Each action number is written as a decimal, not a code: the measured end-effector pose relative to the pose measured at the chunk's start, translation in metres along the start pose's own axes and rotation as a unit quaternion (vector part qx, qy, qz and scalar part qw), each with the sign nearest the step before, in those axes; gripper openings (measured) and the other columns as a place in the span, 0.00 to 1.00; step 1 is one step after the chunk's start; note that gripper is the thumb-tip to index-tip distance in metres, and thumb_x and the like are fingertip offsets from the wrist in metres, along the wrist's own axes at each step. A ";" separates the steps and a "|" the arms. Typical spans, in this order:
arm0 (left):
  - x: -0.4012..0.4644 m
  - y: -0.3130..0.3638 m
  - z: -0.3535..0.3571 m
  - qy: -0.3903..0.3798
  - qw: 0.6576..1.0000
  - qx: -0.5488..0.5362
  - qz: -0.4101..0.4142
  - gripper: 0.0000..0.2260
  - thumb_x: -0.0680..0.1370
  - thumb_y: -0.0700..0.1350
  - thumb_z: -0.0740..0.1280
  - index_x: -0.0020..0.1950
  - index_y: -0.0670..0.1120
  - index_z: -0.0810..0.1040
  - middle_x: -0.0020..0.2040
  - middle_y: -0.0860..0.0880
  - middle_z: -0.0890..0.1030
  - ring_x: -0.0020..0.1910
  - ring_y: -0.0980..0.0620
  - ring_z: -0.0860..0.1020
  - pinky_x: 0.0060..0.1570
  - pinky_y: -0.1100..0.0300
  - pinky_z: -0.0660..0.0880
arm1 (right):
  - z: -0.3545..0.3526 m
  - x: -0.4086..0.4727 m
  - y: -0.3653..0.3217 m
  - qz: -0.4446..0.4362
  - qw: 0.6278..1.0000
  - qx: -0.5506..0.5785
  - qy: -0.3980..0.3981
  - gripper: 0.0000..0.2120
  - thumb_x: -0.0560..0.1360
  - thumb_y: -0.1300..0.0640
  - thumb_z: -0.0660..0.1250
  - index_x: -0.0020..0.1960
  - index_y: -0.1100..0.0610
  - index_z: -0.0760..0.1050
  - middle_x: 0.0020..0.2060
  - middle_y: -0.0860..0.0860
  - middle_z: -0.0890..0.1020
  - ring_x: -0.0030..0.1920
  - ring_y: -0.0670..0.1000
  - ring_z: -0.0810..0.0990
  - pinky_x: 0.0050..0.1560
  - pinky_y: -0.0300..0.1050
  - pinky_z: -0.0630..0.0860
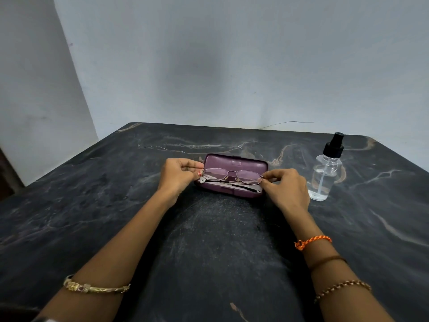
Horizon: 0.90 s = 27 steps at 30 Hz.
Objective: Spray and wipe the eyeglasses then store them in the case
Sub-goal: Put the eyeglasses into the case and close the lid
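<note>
The left hand (pixel 180 176) and right hand (pixel 286 188) each pinch one end of the glasses (pixel 232 175), folded, over the open purple case (pixel 234 162) on the dark table (pixel 92 205). A clear spray bottle (pixel 326 175) stands just right of the case. No writing is readable on any of them.
</note>
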<state>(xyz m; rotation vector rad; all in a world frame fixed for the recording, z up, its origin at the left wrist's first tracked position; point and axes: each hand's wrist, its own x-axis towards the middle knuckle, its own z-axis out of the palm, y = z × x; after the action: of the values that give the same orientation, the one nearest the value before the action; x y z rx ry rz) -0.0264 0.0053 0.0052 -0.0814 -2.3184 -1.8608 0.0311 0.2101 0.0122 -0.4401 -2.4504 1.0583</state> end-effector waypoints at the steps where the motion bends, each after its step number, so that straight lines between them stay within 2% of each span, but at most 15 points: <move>1: 0.000 0.000 -0.001 -0.007 1.000 0.004 -0.002 0.12 0.70 0.28 0.69 0.37 0.46 0.80 0.34 0.50 0.81 0.34 0.57 0.78 0.33 0.73 0.76 | -0.001 0.000 0.000 -0.002 1.000 -0.007 -0.005 0.08 0.69 0.53 0.71 0.48 0.52 0.82 0.46 0.52 0.85 0.50 0.56 0.80 0.41 0.42 0.70; 4: -0.001 0.000 -0.004 -0.026 0.999 0.015 -0.016 0.11 0.70 0.27 0.68 0.40 0.43 0.81 0.35 0.49 0.81 0.35 0.57 0.79 0.36 0.71 0.77 | -0.002 0.001 0.001 -0.014 1.000 -0.024 -0.013 0.07 0.69 0.54 0.70 0.47 0.52 0.82 0.44 0.52 0.85 0.50 0.56 0.81 0.40 0.42 0.69; 8: -0.001 -0.001 -0.006 -0.049 0.998 0.024 -0.019 0.12 0.69 0.27 0.68 0.38 0.44 0.81 0.35 0.47 0.81 0.37 0.54 0.79 0.44 0.64 0.76 | -0.004 0.001 0.002 -0.036 0.998 -0.042 -0.021 0.07 0.70 0.55 0.70 0.47 0.52 0.82 0.44 0.52 0.85 0.49 0.56 0.81 0.39 0.42 0.68; 14: -0.002 -0.001 -0.005 -0.068 0.996 0.063 0.008 0.11 0.69 0.29 0.70 0.39 0.45 0.82 0.36 0.49 0.82 0.37 0.57 0.79 0.44 0.66 0.76 | -0.006 0.004 0.004 -0.047 0.996 -0.061 -0.035 0.08 0.70 0.58 0.68 0.47 0.52 0.82 0.44 0.52 0.85 0.49 0.56 0.80 0.39 0.42 0.69; 18: -0.003 0.000 -0.004 -0.079 0.994 0.073 0.021 0.11 0.70 0.29 0.69 0.39 0.45 0.82 0.36 0.51 0.81 0.36 0.58 0.78 0.44 0.68 0.76 | -0.005 0.003 0.005 -0.045 0.997 -0.061 -0.011 0.07 0.69 0.58 0.68 0.44 0.52 0.82 0.42 0.53 0.85 0.47 0.56 0.81 0.37 0.42 0.69; 21: -0.004 0.001 -0.004 -0.082 0.993 0.079 0.031 0.09 0.70 0.29 0.69 0.44 0.42 0.82 0.37 0.50 0.81 0.38 0.57 0.79 0.44 0.69 0.77 | -0.005 0.003 0.004 -0.044 0.997 -0.057 -0.001 0.06 0.69 0.58 0.68 0.44 0.53 0.83 0.41 0.53 0.85 0.45 0.55 0.81 0.36 0.41 0.68; 24: -0.005 0.002 -0.004 -0.083 0.993 0.081 0.038 0.10 0.70 0.29 0.69 0.44 0.44 0.82 0.38 0.50 0.82 0.38 0.59 0.79 0.42 0.71 0.76 | -0.005 0.003 0.005 -0.041 0.998 -0.055 -0.001 0.05 0.69 0.58 0.69 0.43 0.52 0.83 0.41 0.53 0.85 0.45 0.56 0.81 0.36 0.42 0.69; 27: -0.005 0.001 -0.004 -0.082 0.992 0.082 0.039 0.11 0.70 0.30 0.70 0.45 0.45 0.81 0.42 0.49 0.82 0.37 0.59 0.79 0.46 0.66 0.75 | -0.007 0.004 0.005 -0.043 0.997 -0.055 -0.008 0.05 0.69 0.58 0.69 0.43 0.52 0.83 0.41 0.53 0.85 0.46 0.55 0.81 0.36 0.41 0.68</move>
<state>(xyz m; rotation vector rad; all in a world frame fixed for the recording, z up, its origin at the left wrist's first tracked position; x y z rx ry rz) -0.0212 0.0020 0.0065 -0.3115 -2.5274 -1.6781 0.0320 0.2191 0.0135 -0.3573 -2.5272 0.8974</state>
